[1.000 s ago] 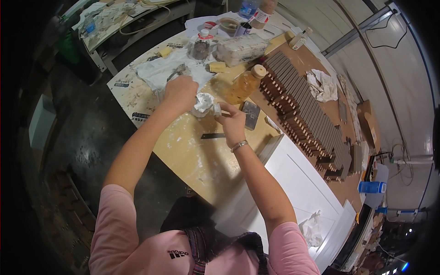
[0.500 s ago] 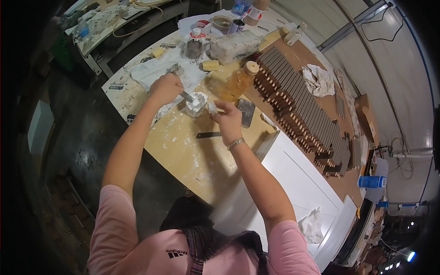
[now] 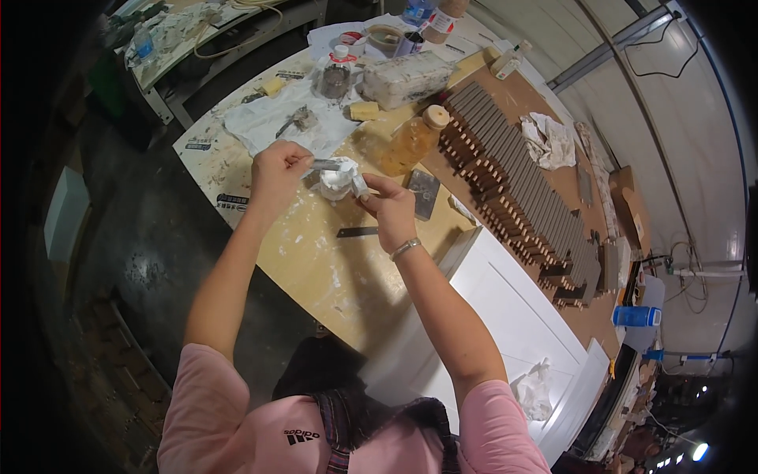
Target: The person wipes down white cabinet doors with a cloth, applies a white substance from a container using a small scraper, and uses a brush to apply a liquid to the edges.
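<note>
My left hand (image 3: 275, 174) is closed on a narrow flat metal scraper (image 3: 325, 164), its blade lying level over a small container of white paste (image 3: 335, 186). Paste covers the container's top, so its rim is hard to make out. Just to the right, my right hand (image 3: 388, 212) pinches a small pale flat piece (image 3: 358, 186) smeared with white, close against the paste. Its kind I cannot make out. Below the hands a dark metal strip (image 3: 358, 232) lies on the tan board (image 3: 304, 272). A dark square plate (image 3: 424, 193) rests right of my right hand.
A jar of amber liquid (image 3: 410, 142) stands beyond my right hand. Long brown strips (image 3: 513, 174) are stacked at the right. A white panel (image 3: 505, 292) lies nearer me. Behind are a clear bottle (image 3: 335, 75), a yellow sponge (image 3: 364, 110) and a white cloth (image 3: 253, 126).
My left hand has come down and nearer me, and the scraper has turned from slanting to nearly level over the paste. The pale piece in my right hand has tilted and moved slightly left.
</note>
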Tool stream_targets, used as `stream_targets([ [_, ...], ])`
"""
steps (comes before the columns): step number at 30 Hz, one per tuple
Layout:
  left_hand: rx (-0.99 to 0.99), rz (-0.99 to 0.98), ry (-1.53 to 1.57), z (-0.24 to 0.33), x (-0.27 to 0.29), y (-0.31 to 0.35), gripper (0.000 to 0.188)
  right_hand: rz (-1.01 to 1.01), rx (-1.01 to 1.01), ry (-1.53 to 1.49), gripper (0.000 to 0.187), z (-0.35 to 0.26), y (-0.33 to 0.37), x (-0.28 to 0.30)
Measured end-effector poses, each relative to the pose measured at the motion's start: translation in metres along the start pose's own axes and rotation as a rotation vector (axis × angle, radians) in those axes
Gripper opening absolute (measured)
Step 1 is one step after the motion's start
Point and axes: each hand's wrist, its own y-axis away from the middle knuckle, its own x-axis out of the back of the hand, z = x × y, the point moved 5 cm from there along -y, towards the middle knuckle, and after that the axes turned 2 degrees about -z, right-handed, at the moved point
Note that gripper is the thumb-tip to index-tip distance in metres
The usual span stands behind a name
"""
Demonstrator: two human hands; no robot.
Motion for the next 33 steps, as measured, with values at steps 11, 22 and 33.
stream_targets([
  [11, -0.809, 0.096, -0.519, 0.098, -0.019, 0.068, 0.015, 0.108, 0.052, 0.023, 0.038, -0.008, 0.008, 0.006],
  [22, -0.385, 0.14, -0.238, 0.055, -0.019, 0.059, 0.013, 0.118, 0.056, -0.026, 0.036, -0.009, 0.018, 0.023],
  [33, 0.264, 0.085, 0.191, -0.061, -0.029, 0.014, 0.012, -0.048, 0.002, -0.229, 0.036, -0.021, 0.069, 0.012],
])
